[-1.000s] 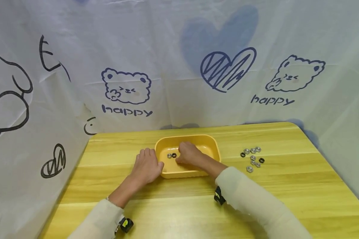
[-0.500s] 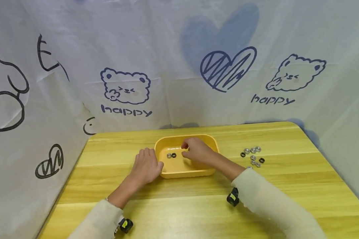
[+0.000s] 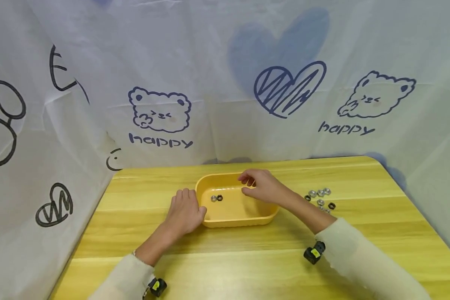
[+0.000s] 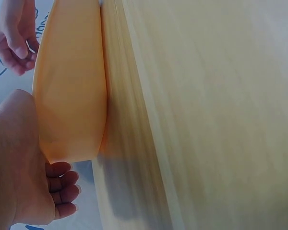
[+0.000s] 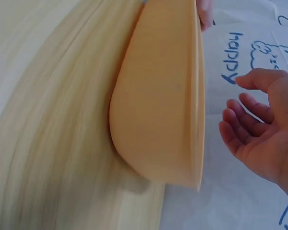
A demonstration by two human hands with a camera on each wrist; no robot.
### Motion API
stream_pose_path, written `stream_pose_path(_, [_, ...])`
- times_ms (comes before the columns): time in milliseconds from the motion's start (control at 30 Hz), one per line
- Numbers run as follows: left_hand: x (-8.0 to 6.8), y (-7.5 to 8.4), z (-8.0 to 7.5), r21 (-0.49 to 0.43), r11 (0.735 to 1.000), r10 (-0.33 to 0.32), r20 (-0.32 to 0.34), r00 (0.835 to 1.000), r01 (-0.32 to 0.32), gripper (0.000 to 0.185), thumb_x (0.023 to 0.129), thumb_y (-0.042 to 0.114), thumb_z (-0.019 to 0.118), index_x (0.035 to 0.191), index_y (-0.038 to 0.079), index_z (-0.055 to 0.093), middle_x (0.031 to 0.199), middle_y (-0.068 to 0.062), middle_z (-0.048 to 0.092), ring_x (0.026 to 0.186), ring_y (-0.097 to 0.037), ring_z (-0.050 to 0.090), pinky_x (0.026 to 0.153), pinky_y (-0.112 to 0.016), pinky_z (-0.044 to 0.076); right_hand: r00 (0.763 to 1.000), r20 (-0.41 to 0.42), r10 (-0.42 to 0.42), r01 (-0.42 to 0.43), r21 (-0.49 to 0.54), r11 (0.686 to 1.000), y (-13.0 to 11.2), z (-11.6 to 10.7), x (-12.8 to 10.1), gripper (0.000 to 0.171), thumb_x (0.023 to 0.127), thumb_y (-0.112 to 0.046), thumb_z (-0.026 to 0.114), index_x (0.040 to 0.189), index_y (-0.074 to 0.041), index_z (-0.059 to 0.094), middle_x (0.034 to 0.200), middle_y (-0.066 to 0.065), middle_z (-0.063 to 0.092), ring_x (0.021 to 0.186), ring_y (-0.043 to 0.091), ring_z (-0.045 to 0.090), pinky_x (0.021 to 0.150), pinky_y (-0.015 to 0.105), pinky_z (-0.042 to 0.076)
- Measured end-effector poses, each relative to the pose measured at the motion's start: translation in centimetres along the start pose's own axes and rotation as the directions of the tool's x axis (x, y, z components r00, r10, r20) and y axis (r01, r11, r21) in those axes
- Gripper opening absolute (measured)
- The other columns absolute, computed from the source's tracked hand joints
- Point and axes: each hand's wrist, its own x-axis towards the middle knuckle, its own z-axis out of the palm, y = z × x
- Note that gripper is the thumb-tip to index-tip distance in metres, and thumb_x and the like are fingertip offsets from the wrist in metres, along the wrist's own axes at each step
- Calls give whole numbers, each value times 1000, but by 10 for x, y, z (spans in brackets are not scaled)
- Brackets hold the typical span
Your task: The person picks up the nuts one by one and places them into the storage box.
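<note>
The right forearm [image 3: 307, 212] covers part of the nut pile [image 3: 320, 197] behind it; both wrist views crop the yellow tray [image 4: 69, 86] and miss the two nuts [image 3: 216, 198] inside

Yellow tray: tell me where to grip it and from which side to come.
Grip the yellow tray by its raised rim at the short ends, coming from left and right. The rim flares out over the sloped walls, giving a lip. The left hand already rests against the left end.

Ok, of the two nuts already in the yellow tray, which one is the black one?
The right-hand one of the pair, the black nut. The silver nut lies just beside it, on the side of the left hand.
</note>
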Motion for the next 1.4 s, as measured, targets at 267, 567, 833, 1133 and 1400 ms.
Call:
stream_pose_path(267, [-3,-2,1,1,1000,4,2,1000,-4,29,91,27,54,97,-1,51,90,-13,46,84,-29,38,75,-36,31,998,-67,-22,23,6,1000,13,-10,-18,33,92,-15,74,122,-2,70,108,13,73,93,20,64,87,45,57])
stream_pose_path(567, [-1,0,0,-11,1000,7,8,1000,-7,28,91,27,53,97,0,51,91,-12,45,85,-29,37,76,-36,30,994,-107,4,-4,1,1000,26,-23,-37,36,91,-14,75,125,-2,69,110,11,73,95,19,64,88,46,57])
stream_pose_path(833, [2,1,-2,4,1000,12,6,1000,-12,30,91,28,52,99,-2,51,92,-13,45,85,-29,37,77,-37,31,990,-141,25,-26,-11,1000,40,-34,-50,37,92,-13,75,126,-2,68,108,12,73,95,23,66,86,46,57])
stream_pose_path(1133, [1,-1,-4,4,1000,-1,15,1000,1,30,91,27,52,98,-2,51,91,-13,45,85,-29,37,76,-36,31,985,-157,66,-68,-11,998,56,-46,-62,39,93,-14,74,129,-1,66,113,14,72,97,23,64,87,42,57])
stream_pose_path(1400, [2,1,-6,-12,1000,-2,21,1000,3,29,91,27,52,98,-1,51,91,-12,44,85,-28,36,76,-36,31,981,-171,92,-100,-38,994,71,-55,-72,39,94,-14,73,131,-1,66,115,13,72,99,22,64,86,33,56])
